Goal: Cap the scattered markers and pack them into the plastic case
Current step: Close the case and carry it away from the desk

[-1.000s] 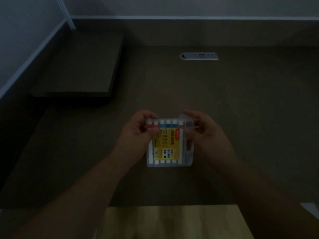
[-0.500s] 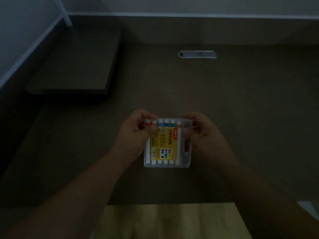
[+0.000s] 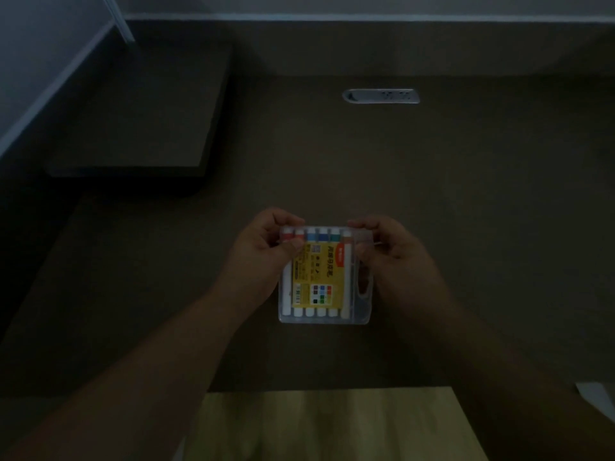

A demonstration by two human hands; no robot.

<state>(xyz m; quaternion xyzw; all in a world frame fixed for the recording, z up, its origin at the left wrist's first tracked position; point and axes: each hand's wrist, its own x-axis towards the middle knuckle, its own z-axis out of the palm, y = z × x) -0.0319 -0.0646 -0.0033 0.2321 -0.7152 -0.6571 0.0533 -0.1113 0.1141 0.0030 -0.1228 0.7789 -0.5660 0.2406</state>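
While the room is dim, the head view shows the clear, flat plastic case (image 3: 324, 277) lying on the dark brown desk (image 3: 466, 227), straight in front of the person, with a yellow printed card (image 3: 317, 276) across its face. Six white-barrelled markers (image 3: 315, 311) lie side by side inside, their coloured caps toward the far edge; no loose marker shows on the desk. The left hand (image 3: 263, 257) pinches the case's far-left corner, thumb on top and fingers curled behind. The right hand (image 3: 392, 254) grips the far-right corner the same way, fingers curled over the edge, beside the case's empty handle slot.

Judging from this, packing looks done and the lid is being pressed shut. The risk is a catch that seats on one corner only: uneven pressure could spring the lid and spill the markers. A cap standing proud would also block closure; blur hides whether any does.
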